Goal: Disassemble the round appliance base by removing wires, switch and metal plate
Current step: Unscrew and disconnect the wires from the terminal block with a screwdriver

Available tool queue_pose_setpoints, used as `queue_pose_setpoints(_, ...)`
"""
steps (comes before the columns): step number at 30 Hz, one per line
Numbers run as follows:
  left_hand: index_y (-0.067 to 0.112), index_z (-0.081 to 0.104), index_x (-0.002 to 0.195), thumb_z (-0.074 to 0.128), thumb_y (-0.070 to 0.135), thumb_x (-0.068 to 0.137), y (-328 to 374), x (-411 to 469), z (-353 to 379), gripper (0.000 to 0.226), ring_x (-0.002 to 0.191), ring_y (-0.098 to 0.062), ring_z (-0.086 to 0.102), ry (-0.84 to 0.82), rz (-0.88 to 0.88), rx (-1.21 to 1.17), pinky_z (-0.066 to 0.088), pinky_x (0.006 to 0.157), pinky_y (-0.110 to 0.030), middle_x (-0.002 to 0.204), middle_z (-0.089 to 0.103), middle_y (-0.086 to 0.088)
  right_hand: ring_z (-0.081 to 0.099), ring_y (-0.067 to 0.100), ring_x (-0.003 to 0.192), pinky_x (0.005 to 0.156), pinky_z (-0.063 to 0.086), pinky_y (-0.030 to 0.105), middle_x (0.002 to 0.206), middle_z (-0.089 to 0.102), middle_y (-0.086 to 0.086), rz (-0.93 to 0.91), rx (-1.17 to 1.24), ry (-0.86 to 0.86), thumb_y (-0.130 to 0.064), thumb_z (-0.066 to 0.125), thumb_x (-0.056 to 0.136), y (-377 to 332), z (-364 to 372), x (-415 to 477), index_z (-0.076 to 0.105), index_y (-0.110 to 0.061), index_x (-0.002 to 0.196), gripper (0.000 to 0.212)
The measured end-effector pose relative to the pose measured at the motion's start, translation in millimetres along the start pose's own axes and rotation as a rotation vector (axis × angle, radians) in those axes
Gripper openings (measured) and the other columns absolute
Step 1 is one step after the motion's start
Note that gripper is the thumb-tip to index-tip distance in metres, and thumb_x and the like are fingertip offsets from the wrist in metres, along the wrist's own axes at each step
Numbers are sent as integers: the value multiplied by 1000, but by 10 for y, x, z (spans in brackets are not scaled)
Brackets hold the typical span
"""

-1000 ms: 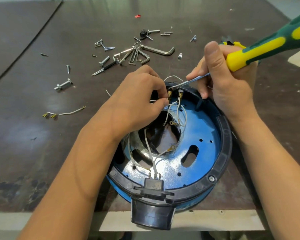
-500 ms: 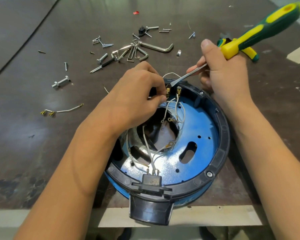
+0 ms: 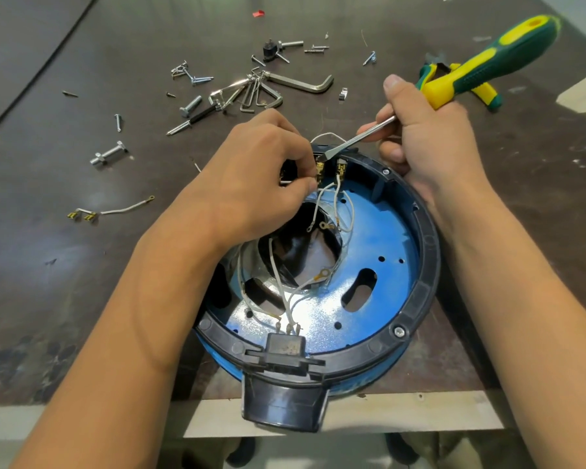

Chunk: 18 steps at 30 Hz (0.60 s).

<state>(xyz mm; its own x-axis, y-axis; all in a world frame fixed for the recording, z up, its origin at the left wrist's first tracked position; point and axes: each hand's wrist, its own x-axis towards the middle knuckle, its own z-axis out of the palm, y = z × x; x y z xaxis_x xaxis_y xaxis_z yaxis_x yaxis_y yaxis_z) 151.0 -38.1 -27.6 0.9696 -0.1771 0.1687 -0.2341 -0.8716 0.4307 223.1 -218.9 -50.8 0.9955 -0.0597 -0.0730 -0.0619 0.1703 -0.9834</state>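
Observation:
The round appliance base [image 3: 427, 252], a black ring around a blue metal plate [image 3: 379, 231], lies at the table's near edge. White wires [image 3: 339, 211] run from brass terminals at the far rim, where the switch [image 3: 332, 170] sits, down to a black socket block [image 3: 285, 350] at the near rim. My left hand [image 3: 251, 184] pinches a brass terminal at the switch. My right hand [image 3: 427, 137] grips a green-and-yellow screwdriver [image 3: 487, 66], its blade tip pressed against that same terminal.
Loose screws and bolts [image 3: 190, 106], a set of hex keys [image 3: 278, 89] and a small black part [image 3: 269, 49] lie beyond the base. A detached wire with brass connectors [image 3: 109, 211] lies to the left. Green-yellow pliers [image 3: 484, 93] lie behind my right hand.
The screwdriver handle has swung up and back toward the far right, while its tip stays at the switch terminal. My left hand keeps its pinch on the terminal.

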Motion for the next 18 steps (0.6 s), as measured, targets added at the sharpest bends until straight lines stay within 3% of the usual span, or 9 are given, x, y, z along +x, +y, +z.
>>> queue_pose_setpoints(18, 24, 76, 87, 74, 23, 87, -5, -6, -6, 2, 105, -11, 54, 6, 6, -2, 28, 79, -14, 116, 58, 4, 33, 6, 31, 38, 26, 15, 55, 69, 6, 56, 13, -11, -26, 60, 105, -14, -2, 2, 53, -10, 70, 39)
